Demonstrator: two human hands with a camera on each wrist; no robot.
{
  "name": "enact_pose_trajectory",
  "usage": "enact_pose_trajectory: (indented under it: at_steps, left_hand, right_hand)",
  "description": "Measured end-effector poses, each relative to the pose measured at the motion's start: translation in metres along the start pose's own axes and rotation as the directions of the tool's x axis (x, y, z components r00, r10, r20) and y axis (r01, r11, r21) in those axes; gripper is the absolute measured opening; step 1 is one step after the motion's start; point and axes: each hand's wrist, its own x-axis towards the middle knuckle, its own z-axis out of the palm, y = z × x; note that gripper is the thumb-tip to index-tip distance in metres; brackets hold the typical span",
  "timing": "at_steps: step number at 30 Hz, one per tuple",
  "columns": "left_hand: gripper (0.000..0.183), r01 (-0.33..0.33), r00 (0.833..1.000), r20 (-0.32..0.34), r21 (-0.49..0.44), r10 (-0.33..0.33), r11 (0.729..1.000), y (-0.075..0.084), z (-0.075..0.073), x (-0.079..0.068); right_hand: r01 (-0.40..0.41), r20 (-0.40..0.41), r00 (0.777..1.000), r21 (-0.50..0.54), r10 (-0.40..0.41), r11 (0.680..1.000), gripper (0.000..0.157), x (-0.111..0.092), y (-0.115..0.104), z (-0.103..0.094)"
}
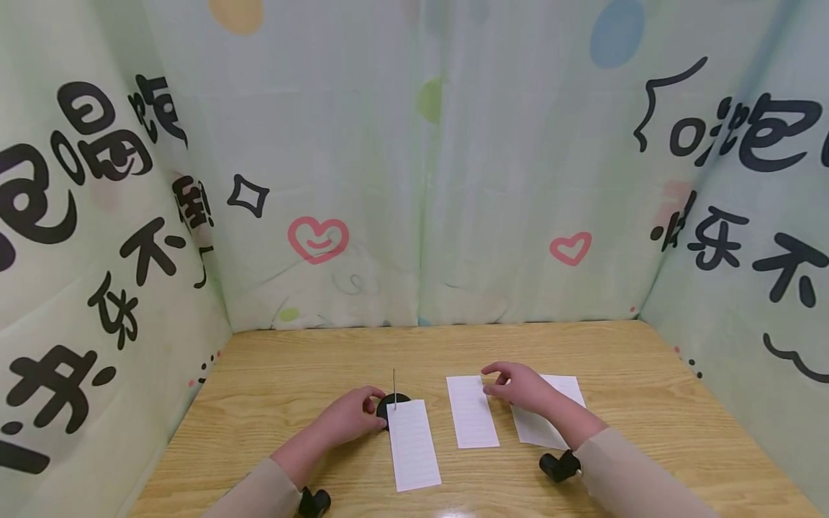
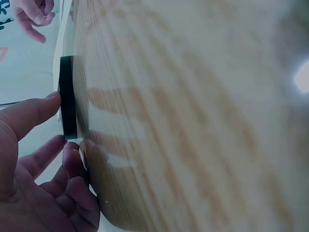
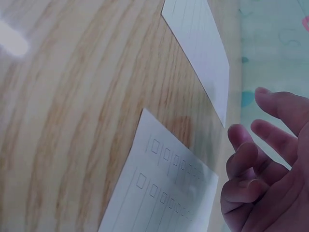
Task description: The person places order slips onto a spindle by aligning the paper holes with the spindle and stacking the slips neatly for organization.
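Note:
A bill spike has a round black base (image 1: 383,409) and a thin upright rod (image 1: 394,385). A lined white paper slip (image 1: 414,447) lies over the base, its top edge at the rod. My left hand (image 1: 350,417) holds the base by its edge, thumb on one side and fingers on the other, as the left wrist view shows. My right hand (image 1: 520,388) hovers above the table with loosely bent fingers and nothing in them. Under its fingertips lies a narrow lined slip (image 1: 471,417); beneath the wrist is a wider sheet (image 1: 536,429) with printed checkboxes.
The wooden table (image 1: 311,360) ends at a pale printed curtain (image 1: 382,280) at the back, with more curtain on both sides. A black wrist camera (image 1: 560,466) hangs below the right sleeve, another (image 1: 314,502) below the left.

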Motion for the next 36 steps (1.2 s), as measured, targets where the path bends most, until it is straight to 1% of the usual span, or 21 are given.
enact_pose_trajectory:
  at_steps: [4,8,15,23,29,34,36]
  left_hand:
    - [0.045,-0.002,1.0,-0.001,0.001,0.002,1.0,0.001,-0.001,-0.001]
    - [0.044,-0.013,1.0,-0.003,0.003,0.013,1.0,0.001,-0.002,-0.001]
    - [0.044,-0.038,0.999,-0.008,0.01,0.038,0.999,0.0,-0.002,-0.001]
    - [0.044,-0.018,1.0,-0.004,0.01,0.019,1.0,0.0,-0.001,0.001]
    - [0.043,-0.045,0.999,-0.009,0.004,0.045,0.999,0.001,-0.001,0.0]
    - [0.043,-0.06,0.998,-0.017,0.007,0.06,0.998,0.0,-0.001,0.001]
    - [0.043,-0.055,0.998,-0.016,0.008,0.055,0.998,0.0,0.0,0.001]
  right_hand:
    - [-0.004,-0.01,1.0,-0.023,0.003,1.0,0.037,0.005,0.003,0.003]
    - [0.002,-0.021,1.0,-0.088,-0.004,0.996,0.036,0.009,0.003,0.007]
    - [-0.006,-0.023,1.0,-0.182,0.002,0.983,0.038,0.014,-0.003,0.012]
    - [-0.022,-0.014,1.0,-0.275,0.019,0.961,0.044,0.019,-0.007,0.016]
    - [-0.018,-0.01,1.0,-0.324,0.016,0.946,0.046,0.02,-0.008,0.019]
    - [-0.023,-0.014,1.0,-0.326,0.019,0.945,0.045,0.021,-0.008,0.019]
    - [-0.025,-0.018,1.0,-0.324,0.02,0.946,0.043,0.021,-0.008,0.019]
